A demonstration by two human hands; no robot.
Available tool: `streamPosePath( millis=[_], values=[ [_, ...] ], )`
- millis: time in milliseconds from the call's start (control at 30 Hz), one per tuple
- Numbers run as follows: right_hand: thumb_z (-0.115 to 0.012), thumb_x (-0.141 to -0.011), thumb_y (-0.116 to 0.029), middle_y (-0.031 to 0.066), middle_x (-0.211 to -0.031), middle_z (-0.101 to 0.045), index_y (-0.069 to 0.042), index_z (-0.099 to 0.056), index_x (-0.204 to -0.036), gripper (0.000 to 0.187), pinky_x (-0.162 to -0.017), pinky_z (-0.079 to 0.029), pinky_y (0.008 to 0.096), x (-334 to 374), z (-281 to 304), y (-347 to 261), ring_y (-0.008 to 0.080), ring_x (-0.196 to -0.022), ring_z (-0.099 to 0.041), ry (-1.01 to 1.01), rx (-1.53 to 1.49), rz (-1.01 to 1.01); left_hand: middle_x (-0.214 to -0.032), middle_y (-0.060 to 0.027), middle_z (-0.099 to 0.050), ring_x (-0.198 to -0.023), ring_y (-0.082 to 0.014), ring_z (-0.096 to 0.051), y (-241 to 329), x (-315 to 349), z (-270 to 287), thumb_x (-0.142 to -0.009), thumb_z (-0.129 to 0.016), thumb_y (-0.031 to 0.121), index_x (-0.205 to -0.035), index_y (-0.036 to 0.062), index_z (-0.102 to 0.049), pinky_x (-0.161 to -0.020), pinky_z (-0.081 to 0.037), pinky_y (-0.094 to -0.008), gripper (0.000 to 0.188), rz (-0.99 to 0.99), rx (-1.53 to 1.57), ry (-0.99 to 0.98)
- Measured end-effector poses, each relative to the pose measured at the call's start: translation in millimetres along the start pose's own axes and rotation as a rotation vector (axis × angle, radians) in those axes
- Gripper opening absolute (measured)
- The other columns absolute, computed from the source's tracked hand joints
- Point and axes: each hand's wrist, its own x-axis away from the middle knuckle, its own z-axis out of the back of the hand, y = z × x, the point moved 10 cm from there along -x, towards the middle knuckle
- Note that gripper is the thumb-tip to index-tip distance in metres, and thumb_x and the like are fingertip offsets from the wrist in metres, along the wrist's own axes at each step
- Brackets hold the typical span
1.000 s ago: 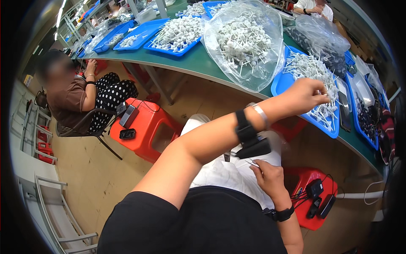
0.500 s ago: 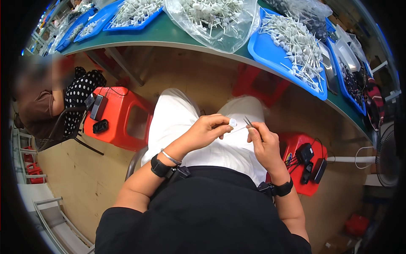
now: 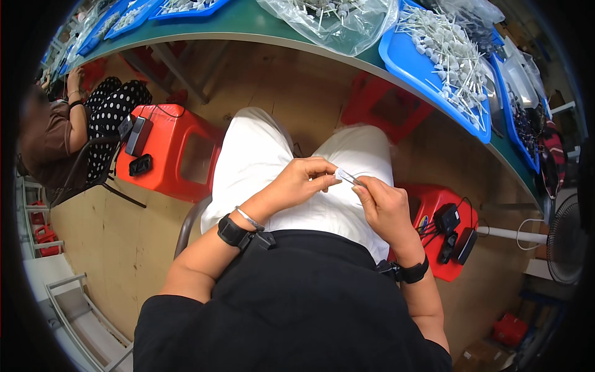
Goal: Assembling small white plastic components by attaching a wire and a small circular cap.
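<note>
Above my lap, my left hand (image 3: 305,178) pinches a small white round piece (image 3: 339,174) between thumb and fingertips. My right hand (image 3: 382,199) is closed on a pair of metal tweezers (image 3: 352,178), whose tips point left and reach the white piece. Whether the tips grip something on it is too small to tell. Both hands are over my white trousers (image 3: 254,155), short of the table edge.
A green table (image 3: 248,25) curves across the top, bearing a blue tray (image 3: 406,68) of white stemmed pieces and a clear plastic bag (image 3: 353,37). Red stools (image 3: 164,167) flank me, with black devices on them. A seated person (image 3: 62,130) is at left, a fan (image 3: 564,232) at right.
The tweezers have moved left, from apart to meeting the white piece. My left hand still pinches it. The whole view has shifted, with the table higher in the picture.
</note>
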Motion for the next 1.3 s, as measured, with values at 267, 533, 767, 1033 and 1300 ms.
streamPosePath(
  millis=[267,533,767,1033,1300],
  values=[
    [-0.069,-0.092,-0.015,0.011,-0.077,-0.069,-0.001,-0.066,-0.095,0.014,-0.052,-0.05,0.0357,-0.2,-2.9,-5.2,0.0267,-0.058,-0.065,-0.028,0.054,0.031,-0.087,-0.0051,-0.066,-0.074,-0.0098,-0.064,4.1,-0.2,12.7,-0.093,-0.068,0.008,-0.1,0.0008,-0.073,-0.066,-0.05,-0.024,0.011,-0.055,-0.116,0.093],
    [-0.069,-0.092,-0.015,0.0108,-0.075,-0.069,-0.002,-0.067,-0.095,0.014,-0.052,-0.05,0.0359,0.6,-6.7,-4.5,0.0266,-0.057,-0.065,-0.053,0.078,0.02,-0.087,-0.0054,-0.067,-0.074,-0.0105,-0.064,12.5,1.8,12.9,-0.092,-0.068,0.006,-0.1,0.0014,-0.073,-0.066,-0.05,-0.0243,0.011,-0.112,-0.165,0.105],
    [-0.069,-0.092,-0.016,0.0113,-0.074,-0.068,-0.002,-0.066,-0.093,0.014,-0.052,-0.05,0.0373,0.2,-8.3,-4.6,0.0279,-0.058,-0.065,-0.082,0.102,0.01,-0.088,-0.0062,-0.068,-0.076,-0.0134,-0.063,16.0,2.9,13.5,-0.09,-0.07,0.003,-0.101,0.0014,-0.073,-0.067,-0.05,-0.0269,0.012,-0.173,-0.268,0.104],
    [-0.066,-0.094,-0.019,0.0119,-0.067,-0.065,-0.004,-0.064,-0.089,0.017,-0.052,-0.049,0.0389,1.3,-12.8,-1.9,0.0299,-0.055,-0.063,-0.144,0.117,-0.019,-0.089,-0.0067,-0.069,-0.078,-0.0161,-0.063,17.5,4.1,13.0,-0.088,-0.071,0.002,-0.1,0.0021,-0.074,-0.068,-0.05,-0.0283,0.012,-0.197,-0.315,0.092],
    [-0.063,-0.097,-0.015,0.016,-0.062,-0.057,-0.002,-0.066,-0.09,0.015,-0.05,-0.044,0.0385,10.2,-27.7,17.8,0.0322,-0.051,-0.057,-0.286,-0.193,-0.228,-0.088,-0.0072,-0.069,-0.077,-0.0157,-0.063,21.2,3.7,12.9,-0.088,-0.07,0.002,-0.1,0.0019,-0.074,-0.069,-0.05,-0.0283,0.012,-0.232,-0.344,0.119]
  ],
)
